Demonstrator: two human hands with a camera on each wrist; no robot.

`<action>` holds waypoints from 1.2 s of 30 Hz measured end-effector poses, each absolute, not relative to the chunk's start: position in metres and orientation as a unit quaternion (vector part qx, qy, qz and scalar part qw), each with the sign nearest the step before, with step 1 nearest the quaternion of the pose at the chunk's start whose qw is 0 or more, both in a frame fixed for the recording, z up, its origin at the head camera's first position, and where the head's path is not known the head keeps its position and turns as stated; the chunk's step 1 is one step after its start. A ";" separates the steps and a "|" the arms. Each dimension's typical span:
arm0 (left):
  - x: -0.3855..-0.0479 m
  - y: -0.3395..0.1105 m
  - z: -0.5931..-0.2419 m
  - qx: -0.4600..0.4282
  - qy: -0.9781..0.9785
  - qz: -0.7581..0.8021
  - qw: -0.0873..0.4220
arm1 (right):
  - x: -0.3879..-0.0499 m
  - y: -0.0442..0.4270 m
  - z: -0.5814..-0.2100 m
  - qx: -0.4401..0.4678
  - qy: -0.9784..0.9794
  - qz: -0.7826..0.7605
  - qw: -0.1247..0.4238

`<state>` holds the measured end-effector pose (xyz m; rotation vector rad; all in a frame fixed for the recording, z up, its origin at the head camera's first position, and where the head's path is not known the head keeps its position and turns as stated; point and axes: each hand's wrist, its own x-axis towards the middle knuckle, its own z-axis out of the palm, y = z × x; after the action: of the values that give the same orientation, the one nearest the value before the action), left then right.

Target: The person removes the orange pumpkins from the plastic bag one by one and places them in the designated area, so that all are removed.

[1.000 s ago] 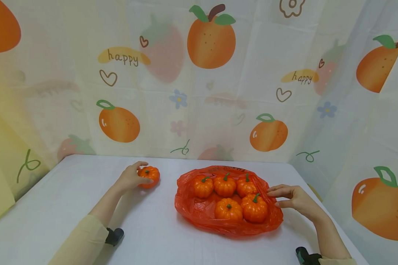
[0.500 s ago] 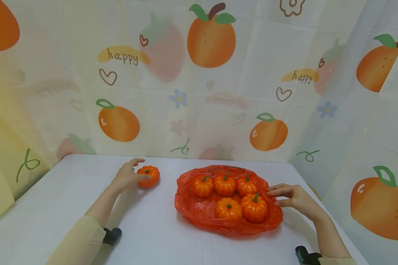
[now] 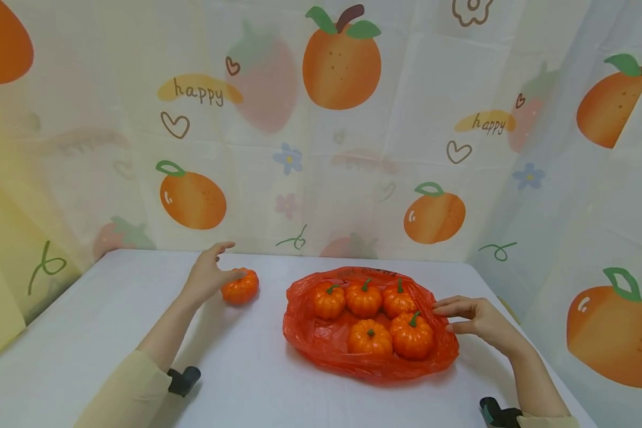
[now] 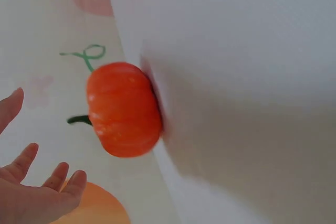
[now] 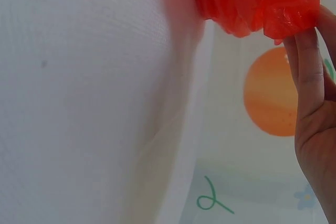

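Observation:
A small orange pumpkin stands on the white table, left of a red plastic bag. Above and just left of it, the left hand is raised with fingers spread, holding nothing. In the left wrist view a gap shows between the pumpkin and the hand. Several more pumpkins with green stems sit inside the wide-mouthed bag. At the bag's right edge, the right hand pinches the rim; in the right wrist view its fingers meet the red plastic, thumb partly hidden.
The white table reaches back to a hanging curtain printed with oranges, hearts and flowers. Black straps with small devices are on both wrists.
The left hand has lifted up and away from the lone pumpkin, its fingers opening wider. That pumpkin stays in place, and the right hand keeps its place at the bag.

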<state>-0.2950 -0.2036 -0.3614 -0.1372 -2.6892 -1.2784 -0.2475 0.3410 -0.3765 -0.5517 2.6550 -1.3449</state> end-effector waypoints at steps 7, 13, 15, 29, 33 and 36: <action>-0.283 -0.174 -0.343 -0.077 -0.882 -0.457 0.082 | -0.247 0.341 -0.376 -0.180 0.875 -0.445 0.057; -0.273 -0.145 -0.329 -0.120 -0.861 -0.487 0.079 | -0.247 0.341 -0.375 -0.175 0.874 -0.449 0.060; -0.270 -0.136 -0.324 -0.133 -0.854 -0.498 0.073 | -0.247 0.341 -0.375 -0.176 0.874 -0.450 0.060; -0.252 -0.074 -0.337 -0.191 -0.836 -0.514 -0.008 | -0.246 0.340 -0.374 -0.180 0.870 -0.454 0.065; -0.251 -0.059 -0.345 -0.195 -0.833 -0.516 -0.036 | -0.245 0.339 -0.376 -0.183 0.870 -0.453 0.063; -0.252 -0.049 -0.347 -0.209 -0.828 -0.518 -0.052 | -0.245 0.339 -0.377 -0.185 0.871 -0.451 0.061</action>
<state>-0.2517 -0.0492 -0.3470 -0.6805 -2.6904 -1.6839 -0.2453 0.3389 -0.3766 -0.5593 2.6350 -1.3658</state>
